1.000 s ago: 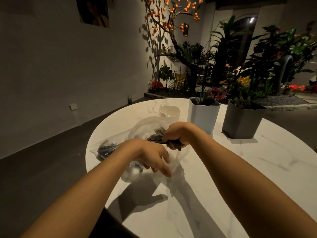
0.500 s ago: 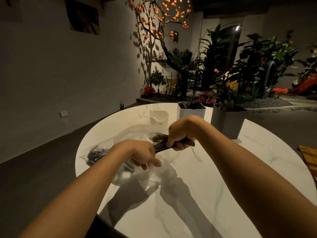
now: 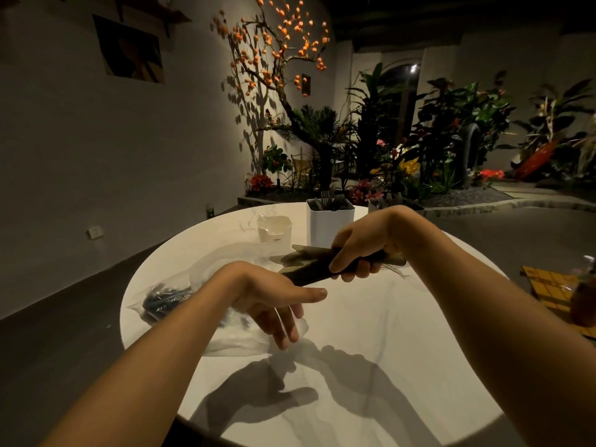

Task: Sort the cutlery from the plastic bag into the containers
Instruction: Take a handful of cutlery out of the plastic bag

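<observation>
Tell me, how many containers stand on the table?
3: a translucent cup, a white container beside it, and a third container, mostly hidden behind the right arm.

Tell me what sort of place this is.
Probably a restaurant or café dining area with an indoor garden, dimly lit. A round marble table carries a white container of forks, and behind it a bed of tropical plants stands beside a decorative tree dotted with orange.

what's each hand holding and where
Right hand grips a bundle of dark cutlery near its handle ends; left hand grips nothing, fingers straight over the plastic bag.
</observation>
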Tool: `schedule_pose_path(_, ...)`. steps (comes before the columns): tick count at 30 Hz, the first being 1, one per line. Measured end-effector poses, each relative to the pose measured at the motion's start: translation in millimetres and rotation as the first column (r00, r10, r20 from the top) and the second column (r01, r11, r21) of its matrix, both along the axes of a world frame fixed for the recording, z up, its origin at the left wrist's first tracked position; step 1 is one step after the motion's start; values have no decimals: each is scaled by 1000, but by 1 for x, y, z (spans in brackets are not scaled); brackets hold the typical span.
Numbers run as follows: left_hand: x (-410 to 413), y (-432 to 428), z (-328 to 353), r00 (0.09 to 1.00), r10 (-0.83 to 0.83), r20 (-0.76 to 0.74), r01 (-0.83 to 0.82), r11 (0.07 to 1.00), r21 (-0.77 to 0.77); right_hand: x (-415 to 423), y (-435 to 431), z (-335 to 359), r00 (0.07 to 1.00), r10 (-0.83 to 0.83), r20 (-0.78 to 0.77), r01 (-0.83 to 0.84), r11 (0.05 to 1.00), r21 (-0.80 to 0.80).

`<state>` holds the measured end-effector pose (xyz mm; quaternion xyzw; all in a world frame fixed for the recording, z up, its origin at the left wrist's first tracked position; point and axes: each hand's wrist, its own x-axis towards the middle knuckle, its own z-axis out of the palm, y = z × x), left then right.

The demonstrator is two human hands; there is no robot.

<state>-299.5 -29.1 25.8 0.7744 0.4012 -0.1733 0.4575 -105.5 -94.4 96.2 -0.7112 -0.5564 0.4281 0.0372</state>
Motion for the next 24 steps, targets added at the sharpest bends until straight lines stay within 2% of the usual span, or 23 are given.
schedule_pose_path(4,2,-12,15,991,32,133,-26,998,-50,13,-12,3,997,9,-73,-4,998,67)
schedule_pose_path(7,4,-15,26,935,120,333,-104,992,-65,24,-15,2,977,-17,-212,46,990,130)
schedule_pose_path(9,10,-12,28,842,239,484,-199,971,-133,27,-15,-3,951,-17,-308,84,975,204)
schedule_pose_path(12,26,-3,27,622,459,634,-286,887,-362,20,-10,-17,923,-2,-386,144,930,339)
schedule_pose_path(14,39,0,26,481,577,660,-312,816,-486,12,-5,-27,921,4,-390,173,893,416)
schedule_pose_path(18,65,6,14,261,732,630,-394,676,-622,-8,8,-51,957,43,-286,133,812,568)
schedule_pose_path(21,82,22,-7,173,765,620,-457,620,-638,-14,21,-72,966,15,-259,157,762,628)
schedule_pose_path(24,93,36,-24,117,804,583,-455,565,-688,-12,33,-90,974,-20,-225,162,759,631)
